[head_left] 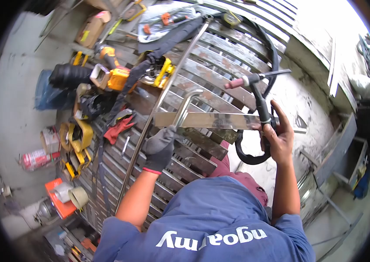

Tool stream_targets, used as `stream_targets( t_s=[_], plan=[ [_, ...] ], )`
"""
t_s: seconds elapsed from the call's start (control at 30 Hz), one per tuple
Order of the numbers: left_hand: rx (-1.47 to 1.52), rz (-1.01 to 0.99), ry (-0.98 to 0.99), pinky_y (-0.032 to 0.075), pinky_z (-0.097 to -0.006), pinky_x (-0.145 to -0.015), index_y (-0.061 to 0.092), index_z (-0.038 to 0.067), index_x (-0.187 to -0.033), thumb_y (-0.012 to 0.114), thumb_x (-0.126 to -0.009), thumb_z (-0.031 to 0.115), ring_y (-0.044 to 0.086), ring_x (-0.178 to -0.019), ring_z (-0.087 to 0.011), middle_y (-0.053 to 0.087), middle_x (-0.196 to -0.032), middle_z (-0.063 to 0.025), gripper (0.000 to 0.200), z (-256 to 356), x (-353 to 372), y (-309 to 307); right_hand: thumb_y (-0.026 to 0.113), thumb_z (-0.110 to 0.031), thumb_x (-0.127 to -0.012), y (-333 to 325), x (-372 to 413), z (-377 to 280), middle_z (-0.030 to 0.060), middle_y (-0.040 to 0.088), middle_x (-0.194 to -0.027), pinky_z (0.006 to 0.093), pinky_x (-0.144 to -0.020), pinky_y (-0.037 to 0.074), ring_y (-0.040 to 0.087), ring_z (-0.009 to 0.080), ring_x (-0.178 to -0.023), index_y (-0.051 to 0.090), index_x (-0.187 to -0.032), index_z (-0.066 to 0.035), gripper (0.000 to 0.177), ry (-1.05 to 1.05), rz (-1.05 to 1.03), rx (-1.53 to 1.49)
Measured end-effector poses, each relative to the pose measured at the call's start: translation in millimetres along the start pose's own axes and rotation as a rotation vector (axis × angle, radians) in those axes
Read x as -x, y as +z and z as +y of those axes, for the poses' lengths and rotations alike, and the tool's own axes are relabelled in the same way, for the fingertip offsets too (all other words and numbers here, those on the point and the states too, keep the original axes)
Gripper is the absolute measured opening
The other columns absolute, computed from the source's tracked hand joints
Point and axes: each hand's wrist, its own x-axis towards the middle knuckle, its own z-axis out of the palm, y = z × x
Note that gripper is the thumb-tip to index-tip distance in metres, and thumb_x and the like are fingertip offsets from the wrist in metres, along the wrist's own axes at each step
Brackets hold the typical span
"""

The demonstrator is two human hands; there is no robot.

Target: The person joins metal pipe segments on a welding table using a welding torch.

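Grey cloth covers the left hand (pixel 160 146) of the person at the bench, a glove (pixel 158 157) with a red cuff, and its fingers are closed around the lower end of a shiny bent metal rod (pixel 184 113). From where I stand, the rod's hooked end points up and away, over the slatted bench (pixel 211 59), and it crosses in front of a flat metal bar (pixel 213 120); I can't tell whether the two touch. The bare right hand (pixel 279 135) is wrapped around the handle of a torch (pixel 261 105), thumb along the near side, pink nozzle (pixel 234 83) aimed left and apart from the rod. A black cable (pixel 273 52) arches behind it, and a loop hangs under the wrist. To handle this well, I'd say, the left grip wants to be firm yet low, fingers clear of the nozzle's line, and the right wrist loose enough to tilt the torch finely. The cable needs slack, so its weight doesn't drag the tip. That uncovered right hand would be better off gloved too, and the long tube (pixel 167 87) beside the rod is best not knocked.
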Motion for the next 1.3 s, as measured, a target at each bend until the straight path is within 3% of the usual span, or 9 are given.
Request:
stream_targets(
  t_s=[0.13,0.37,0.47,0.6,0.8,0.9,1.17,1.2,1.3],
  plan=[
    [-0.477,0.252,0.135,0.055,-0.0557,-0.064,0.069,0.011,-0.08,0.056,-0.106,0.062,0.072,-0.069,-0.0438,0.073,-0.076,-0.0174,0.058,20,12,2,0.075,-0.007,-0.101,3,36,-19,-0.0011,0.064,-0.082,0.0223,-0.055,0.043,0.053,0.0043,-0.061,0.039,-0.167,-0.009,0.075,-0.074,0.09,0.27],
    [-0.723,0.681,0.311,0.048,-0.0577,-0.101,0.066,0.009,-0.138,0.066,-0.096,0.058,0.066,-0.116,-0.0447,0.072,-0.124,-0.0218,0.064,34,68,-9,0.073,0.0,-0.089,-28,94,-28,0.0101,0.068,-0.091,0.0343,-0.073,0.054,0.066,0.019,-0.077,0.046,-0.16,-0.01,0.077,-0.372,-0.112,0.654],
    [-0.816,0.595,0.221,0.016,-0.0676,-0.126,0.058,0.011,-0.154,0.067,-0.092,0.056,0.039,-0.15,-0.0481,0.053,-0.159,-0.0201,0.077,24,158,-8,0.072,-0.003,-0.088,-31,101,-6,0.0184,0.071,-0.106,0.0427,-0.082,0.057,0.072,0.0334,-0.091,0.055,-0.151,-0.007,0.065,-0.403,-0.278,0.776],
    [-0.994,0.39,0.024,0.011,-0.0657,-0.129,0.054,0.016,-0.16,0.055,-0.095,0.067,0.035,-0.155,-0.0452,0.044,-0.169,-0.0166,0.083,18,306,-12,0.071,-0.005,-0.092,-2,114,32,0.0239,0.065,-0.126,0.0543,-0.095,0.053,0.065,0.0482,-0.112,0.057,-0.144,-0.007,0.054,-0.476,-0.476,0.822],
    [-0.839,0.402,-0.191,0.022,-0.0584,-0.128,0.058,0.011,-0.154,0.061,-0.098,0.047,0.041,-0.152,-0.0436,0.05,-0.163,-0.0188,0.066,-42,487,-13,0.069,-0.006,-0.094,11,143,73,0.0252,0.061,-0.13,0.0562,-0.093,0.052,0.064,0.0502,-0.111,0.053,-0.149,-0.01,0.057,-0.512,-0.594,0.948],
    [-0.796,0.448,-0.353,0.025,-0.0554,-0.128,0.062,0.009,-0.148,0.062,-0.099,0.037,0.042,-0.151,-0.0441,0.054,-0.159,-0.0198,0.057,-77,543,-25,0.069,0.0,-0.092,-8,161,72,0.0197,0.063,-0.114,0.0471,-0.083,0.054,0.065,0.0359,-0.087,0.055,-0.148,-0.007,0.058,-0.516,-0.574,0.985],
    [-0.675,0.331,-0.803,0.015,-0.0595,-0.129,0.065,0.009,-0.146,0.061,-0.096,0.049,0.034,-0.155,-0.0489,0.051,-0.162,-0.0219,0.064,-177,587,-86,0.071,-0.006,-0.084,-55,196,69,0.0214,0.06,-0.11,0.0528,-0.088,0.051,0.062,0.0437,-0.098,0.065,-0.125,0.002,0.043,-0.485,-0.5,1.151],
    [-0.775,0.498,-0.691,0.035,-0.0563,-0.12,0.074,0.007,-0.131,0.06,-0.097,0.05,0.058,-0.138,-0.0434,0.068,-0.143,-0.0215,0.057,-191,592,-96,0.071,-0.006,-0.084,-50,200,69,0.0207,0.06,-0.109,0.0521,-0.087,0.05,0.062,0.0425,-0.097,0.065,-0.125,0.003,0.043,-0.46,-0.488,1.158],
    [-0.392,0.607,-0.788,0.053,-0.0566,-0.092,0.074,0.001,-0.115,0.062,-0.094,0.042,0.073,-0.091,-0.0444,0.078,-0.104,-0.0233,0.048,-236,605,-168,0.07,-0.004,-0.083,-15,214,75,0.0186,0.059,-0.107,0.0501,-0.086,0.05,0.06,0.0388,-0.094,0.065,-0.126,0.004,0.045,-0.444,-0.454,1.117]
  ],
)
